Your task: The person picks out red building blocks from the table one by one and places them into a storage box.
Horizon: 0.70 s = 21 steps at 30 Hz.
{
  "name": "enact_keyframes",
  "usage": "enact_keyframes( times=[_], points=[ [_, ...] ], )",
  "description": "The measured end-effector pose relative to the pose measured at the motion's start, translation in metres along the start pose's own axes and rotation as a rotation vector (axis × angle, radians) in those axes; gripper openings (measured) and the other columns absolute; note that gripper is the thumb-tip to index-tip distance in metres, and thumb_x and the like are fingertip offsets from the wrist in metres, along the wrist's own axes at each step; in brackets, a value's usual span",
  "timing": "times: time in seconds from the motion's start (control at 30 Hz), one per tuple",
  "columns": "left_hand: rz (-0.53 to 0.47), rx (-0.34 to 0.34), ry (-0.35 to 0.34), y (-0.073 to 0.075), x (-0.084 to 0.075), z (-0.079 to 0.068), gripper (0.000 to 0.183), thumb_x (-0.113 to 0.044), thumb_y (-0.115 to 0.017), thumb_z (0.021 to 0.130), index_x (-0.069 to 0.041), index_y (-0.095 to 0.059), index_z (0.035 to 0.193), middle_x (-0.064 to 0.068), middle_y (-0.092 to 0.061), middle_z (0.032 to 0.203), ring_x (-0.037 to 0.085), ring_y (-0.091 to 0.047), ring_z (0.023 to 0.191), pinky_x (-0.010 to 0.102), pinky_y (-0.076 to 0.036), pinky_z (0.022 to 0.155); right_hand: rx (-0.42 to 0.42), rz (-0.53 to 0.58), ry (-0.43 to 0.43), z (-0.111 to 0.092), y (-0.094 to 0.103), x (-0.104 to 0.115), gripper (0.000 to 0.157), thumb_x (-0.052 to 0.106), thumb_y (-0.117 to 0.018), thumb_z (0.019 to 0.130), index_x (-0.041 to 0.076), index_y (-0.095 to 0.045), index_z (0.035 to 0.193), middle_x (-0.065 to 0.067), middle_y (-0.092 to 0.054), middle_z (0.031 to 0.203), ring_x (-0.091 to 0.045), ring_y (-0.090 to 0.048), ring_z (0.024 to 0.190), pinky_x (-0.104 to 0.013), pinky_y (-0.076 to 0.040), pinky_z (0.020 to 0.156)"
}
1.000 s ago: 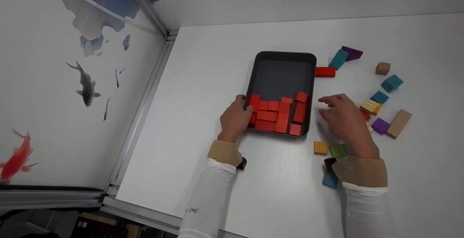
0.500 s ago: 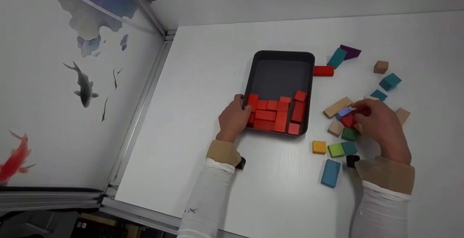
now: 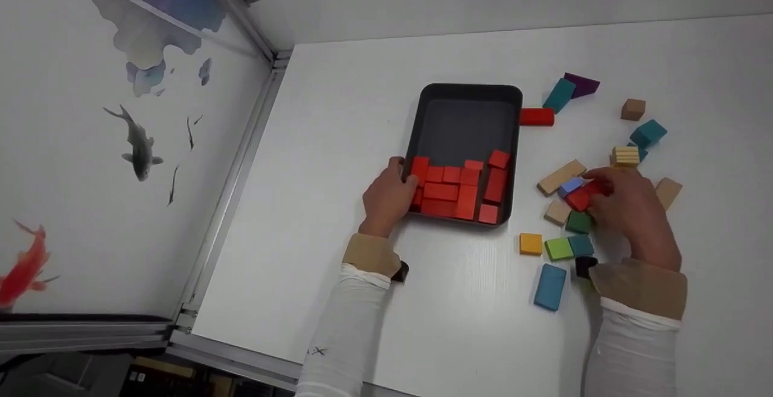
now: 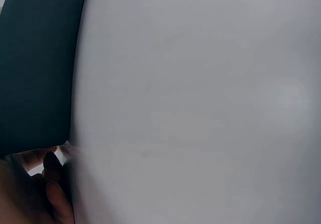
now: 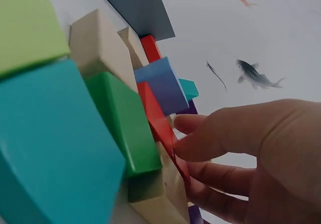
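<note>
My left hand [image 3: 388, 196] grips the left side of a dark tray [image 3: 516, 137], thumb over the rim. In the left wrist view, some fingers of that hand [image 4: 59, 199] show below the tray's dark outer wall [image 4: 37, 68]. Several red blocks [image 3: 441, 191] lie packed in the tray's near half. Over the pile on the right, my right hand [image 3: 631, 213] pinches a red block [image 3: 583, 196] between thumb and fingers. Up close in the right wrist view, the red block [image 5: 155, 111] lies against a green block [image 5: 123, 123] and a blue block [image 5: 165, 86], under the right hand's fingertips [image 5: 188, 146].
A red block [image 3: 536, 117] touches the tray's right side, near a teal block [image 3: 559, 95] and a purple one [image 3: 582, 84]. Tan block [image 3: 561, 177], yellow block [image 3: 531, 244], lime block [image 3: 559, 249] and blue block [image 3: 550, 287] lie right of the tray. Walls bound the table's left and back.
My right hand has gone from beside the tray rightward into the pile and taken hold of a red block, which now shows more. The left hand keeps its grip on the tray.
</note>
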<state>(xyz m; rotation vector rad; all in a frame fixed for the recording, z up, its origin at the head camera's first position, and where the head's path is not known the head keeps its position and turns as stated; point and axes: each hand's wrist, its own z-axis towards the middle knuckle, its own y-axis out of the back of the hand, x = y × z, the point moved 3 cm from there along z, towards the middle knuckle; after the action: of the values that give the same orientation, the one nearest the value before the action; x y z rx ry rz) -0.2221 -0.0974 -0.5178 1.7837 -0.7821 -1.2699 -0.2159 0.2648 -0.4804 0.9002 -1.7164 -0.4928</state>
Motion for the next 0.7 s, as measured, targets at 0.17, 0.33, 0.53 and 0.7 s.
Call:
enact_keyframes(
  times=[0.17, 0.33, 0.53, 0.7],
  points=[
    [0.006, -0.018, -0.003, 0.000, 0.000, 0.000, 0.049, -0.039, -0.039, 0.084, -0.022, -0.041, 0.129, -0.004, -0.058, 0.110, 0.010, -0.053, 0.080, 0.030, -0.042, 0.063, 0.012, -0.039, 0.002, 0.003, -0.004, 0.001, 0.056, 0.005, -0.059, 0.081, 0.010, -0.039, 0.133, -0.028, -0.026, 0.129, -0.045, -0.023, 0.110, -0.055, -0.041, 0.076],
    [-0.003, -0.004, 0.012, 0.001, 0.001, 0.000, 0.049, -0.039, -0.041, 0.085, -0.021, -0.039, 0.130, -0.002, -0.058, 0.111, 0.011, -0.052, 0.081, 0.031, -0.042, 0.066, -0.022, 0.004, -0.034, 0.006, -0.004, -0.001, 0.062, 0.008, -0.067, 0.076, 0.011, -0.040, 0.132, -0.027, -0.025, 0.128, -0.044, -0.023, 0.111, -0.053, -0.043, 0.073],
    [-0.008, 0.006, 0.001, 0.000, 0.001, -0.001, 0.049, -0.038, -0.041, 0.085, -0.021, -0.040, 0.130, -0.002, -0.057, 0.114, 0.011, -0.053, 0.085, 0.032, -0.043, 0.068, -0.074, 0.043, -0.068, 0.006, -0.003, 0.000, 0.066, 0.020, -0.066, 0.080, 0.011, -0.034, 0.137, -0.025, -0.029, 0.130, -0.043, -0.026, 0.115, -0.055, -0.040, 0.080],
    [0.001, 0.043, 0.002, 0.002, 0.000, 0.002, 0.051, -0.038, -0.040, 0.085, -0.019, -0.038, 0.132, -0.001, -0.056, 0.116, 0.012, -0.053, 0.086, 0.032, -0.043, 0.070, -0.153, 0.045, -0.041, 0.006, -0.002, 0.010, 0.060, 0.025, -0.061, 0.084, 0.013, -0.035, 0.137, -0.023, -0.032, 0.131, -0.041, -0.028, 0.118, -0.055, -0.038, 0.084]
  ],
)
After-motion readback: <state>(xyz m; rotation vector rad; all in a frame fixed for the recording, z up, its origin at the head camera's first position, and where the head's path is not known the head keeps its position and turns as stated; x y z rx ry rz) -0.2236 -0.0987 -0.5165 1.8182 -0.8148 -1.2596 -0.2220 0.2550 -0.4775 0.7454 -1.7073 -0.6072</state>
